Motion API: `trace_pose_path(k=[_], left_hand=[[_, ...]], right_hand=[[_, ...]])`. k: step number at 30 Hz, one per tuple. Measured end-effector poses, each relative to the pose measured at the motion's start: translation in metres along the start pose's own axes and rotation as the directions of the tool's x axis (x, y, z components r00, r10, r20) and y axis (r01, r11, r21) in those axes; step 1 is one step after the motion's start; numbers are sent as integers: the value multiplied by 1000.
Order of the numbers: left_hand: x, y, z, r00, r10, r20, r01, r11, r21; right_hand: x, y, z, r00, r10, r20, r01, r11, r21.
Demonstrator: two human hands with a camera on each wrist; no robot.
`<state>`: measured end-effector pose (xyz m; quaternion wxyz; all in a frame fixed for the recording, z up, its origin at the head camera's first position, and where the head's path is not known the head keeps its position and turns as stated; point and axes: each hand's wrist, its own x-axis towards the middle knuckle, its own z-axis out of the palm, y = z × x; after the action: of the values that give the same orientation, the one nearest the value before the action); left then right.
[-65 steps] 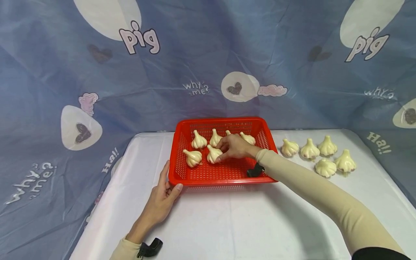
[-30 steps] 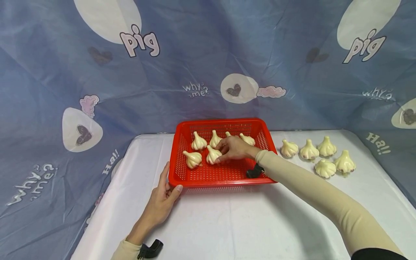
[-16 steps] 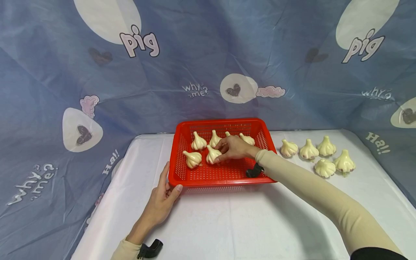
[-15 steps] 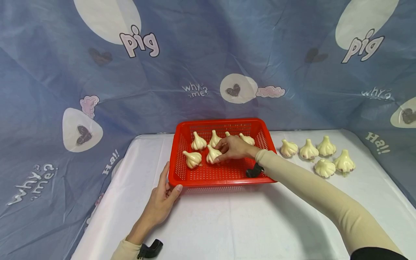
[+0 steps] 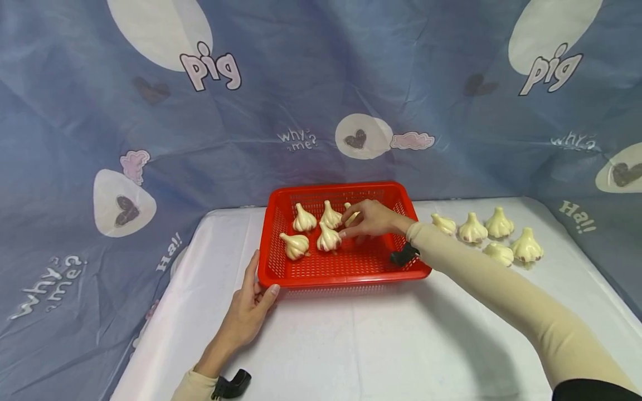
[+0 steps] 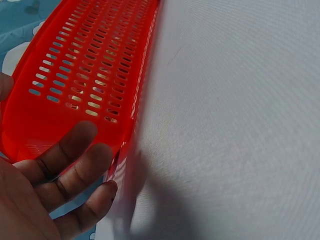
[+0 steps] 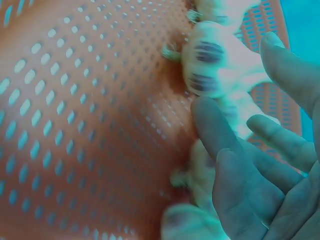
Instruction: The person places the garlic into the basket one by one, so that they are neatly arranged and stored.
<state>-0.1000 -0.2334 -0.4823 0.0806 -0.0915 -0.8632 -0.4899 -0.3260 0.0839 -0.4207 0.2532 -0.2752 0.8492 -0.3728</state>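
Wide cream garlic bulbs sit in a red slotted basket (image 5: 346, 280). Its front left corner is held by my left hand (image 5: 246, 317), thumb at the front rim and forefinger along the left side. In the left wrist view the other fingers (image 6: 82, 172) lie loosely bent beside the basket wall. Over the basket's middle is my right hand (image 5: 373, 217), fingers spread and holding nothing, the fingertips close to a front garlic bulb (image 5: 329, 238). Another garlic bulb (image 5: 295, 245) lies on its left. Behind it stand garlic bulbs (image 5: 304, 219); the right hand covers part of that row.
Several more garlic bulbs (image 5: 472, 228) rest on the white tablecloth (image 5: 321, 345), right of the basket. A blue printed curtain (image 5: 281, 89) rises directly behind the table. The right sleeve (image 5: 481, 284) crosses over the basket's right front rim.
My right hand has let go of the front garlic bulb and drawn slightly up and to the right. The bulb stays in the basket. My left hand keeps its place at the corner.
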Motion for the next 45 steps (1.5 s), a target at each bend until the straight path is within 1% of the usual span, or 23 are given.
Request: trace_pose_path(k=[3,10,13,16,18,21,26,29,32,35,38,42,45], left_hand=[[0,0,1,1000,-5,1,5,1000,-1],[1,-1,3,1000,-4,6,5,1000,-11],[1,-1,3,1000,-6,9,6,1000,-15],[2,-1,3,1000,-9,7,9,1000,-21],[2,-2,3,1000,-10,5,10,1000,-24],[1,-2,3,1000,-5,7,5,1000,-29],[0,-3,5,1000,6,3,-6,1000,-25],[0,-3,5,1000,10,-6,-10,1000,-24],[-1,-3,5,1000,7,-9,-7,1000,-26],[-2,-2,5,1000,2,-6,-2,999,-32],[-2,-1,4,1000,-7,-1,7,1000,-30],[0,0,2,1000,-10,-2,10,1000,-26],[0,-1,2,1000,-9,-2,9,1000,-27]], right_hand=[[-12,-3,-13,1000,7,-18,-7,1000,4],[-47,-5,-49,997,-20,-79,23,999,33],[-63,-1,-61,993,-23,-119,23,1000,-5],[-81,7,-71,989,-7,-148,1,999,-37],[-94,13,-76,988,11,-156,-17,999,-35],[-117,23,-83,980,51,-195,-58,998,-31],[-153,44,-96,949,116,-292,-146,986,-83],[-174,60,-106,938,146,-314,-187,977,-106],[-195,77,-115,931,168,-323,-223,965,-140],[-212,93,-121,930,160,-332,-236,950,-205],[-226,107,-122,935,144,-323,-231,941,-249],[-239,122,-120,942,110,-318,-207,935,-287],[-245,131,-116,944,80,-321,-194,920,-340]])
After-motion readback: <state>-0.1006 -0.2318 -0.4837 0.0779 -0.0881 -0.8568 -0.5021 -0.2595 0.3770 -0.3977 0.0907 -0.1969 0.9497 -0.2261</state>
